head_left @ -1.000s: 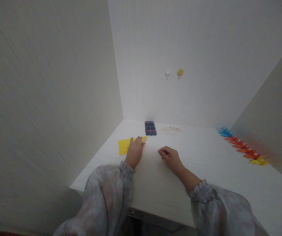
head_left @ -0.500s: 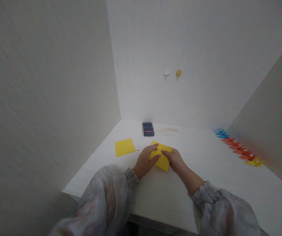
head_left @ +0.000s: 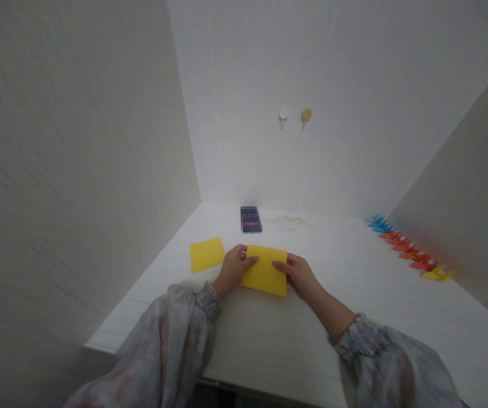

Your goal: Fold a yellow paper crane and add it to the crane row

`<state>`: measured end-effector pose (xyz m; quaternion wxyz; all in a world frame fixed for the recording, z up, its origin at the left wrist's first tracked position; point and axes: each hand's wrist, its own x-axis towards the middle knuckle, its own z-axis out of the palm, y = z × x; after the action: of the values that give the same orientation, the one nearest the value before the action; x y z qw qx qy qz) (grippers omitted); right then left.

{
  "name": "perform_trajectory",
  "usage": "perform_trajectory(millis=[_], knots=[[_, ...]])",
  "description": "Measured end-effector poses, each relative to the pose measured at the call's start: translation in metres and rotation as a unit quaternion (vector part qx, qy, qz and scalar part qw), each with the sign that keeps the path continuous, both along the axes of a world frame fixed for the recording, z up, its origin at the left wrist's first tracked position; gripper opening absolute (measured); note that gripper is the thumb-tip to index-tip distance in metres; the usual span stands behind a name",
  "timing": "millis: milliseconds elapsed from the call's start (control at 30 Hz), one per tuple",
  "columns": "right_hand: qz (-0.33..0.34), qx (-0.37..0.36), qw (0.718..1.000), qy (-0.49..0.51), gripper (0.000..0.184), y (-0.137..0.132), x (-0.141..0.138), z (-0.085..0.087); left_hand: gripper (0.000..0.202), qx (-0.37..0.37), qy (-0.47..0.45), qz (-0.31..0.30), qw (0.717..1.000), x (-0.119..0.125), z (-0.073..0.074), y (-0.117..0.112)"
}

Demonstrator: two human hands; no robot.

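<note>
A yellow sheet of paper [head_left: 264, 275] is held between my two hands, its face turned toward me. My left hand [head_left: 234, 265] grips its left edge, with the thumb on the front and the fingers mostly behind. At the right edge, my right hand [head_left: 301, 275] pinches the sheet the same way, thumb in front. Left of my left hand, more yellow paper [head_left: 207, 255] lies flat on the white table [head_left: 278, 340]; whether it is one sheet or a stack I cannot tell.
A phone-like dark device [head_left: 250, 220], blurred out, lies near the back wall. Folded paper figures in blue, orange and yellow [head_left: 409, 249] stand in a row along the right wall. Two hooks, one white [head_left: 283, 114] and one gold [head_left: 306, 115], are on the back wall. A wall closes the left side.
My left hand has moved left to the sheet's left edge. The held paper now shows flatter and wider, and the view has shifted slightly.
</note>
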<state>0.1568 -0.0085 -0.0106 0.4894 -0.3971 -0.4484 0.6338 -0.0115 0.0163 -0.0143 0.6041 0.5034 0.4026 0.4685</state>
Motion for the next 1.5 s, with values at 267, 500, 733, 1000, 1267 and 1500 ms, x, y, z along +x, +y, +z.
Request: perform_trajectory(millis=[267, 500, 733, 1000, 1267, 1500], knots=[[-0.049, -0.014, 0.998, -0.046, 0.020, 0.002, 0.002, -0.003, 0.027, 0.034, 0.068, 0.018, 0.997, -0.009, -0.007, 0.007], [-0.090, -0.004, 0.994, -0.065, 0.025, 0.006, 0.004, -0.008, 0.023, 0.138, 0.394, 0.199, 0.887, -0.039, 0.001, 0.022], [-0.126, 0.010, 0.987, -0.095, 0.026, 0.010, 0.008, -0.010, 0.023, 0.094, 0.491, 0.308, 0.809, -0.103, 0.013, 0.033], [-0.133, 0.016, 0.984, -0.118, 0.023, 0.009, 0.008, -0.012, 0.042, 0.099, 0.564, 0.325, 0.752, -0.108, 0.007, 0.037], [-0.135, 0.012, 0.984, -0.116, 0.025, 0.012, 0.009, -0.012, 0.027, 0.273, 0.389, 0.252, 0.843, -0.051, 0.012, 0.017], [-0.137, 0.003, 0.986, -0.093, 0.025, 0.010, 0.008, -0.005, 0.046, 0.046, 0.074, 0.032, 0.996, 0.007, -0.002, 0.004]])
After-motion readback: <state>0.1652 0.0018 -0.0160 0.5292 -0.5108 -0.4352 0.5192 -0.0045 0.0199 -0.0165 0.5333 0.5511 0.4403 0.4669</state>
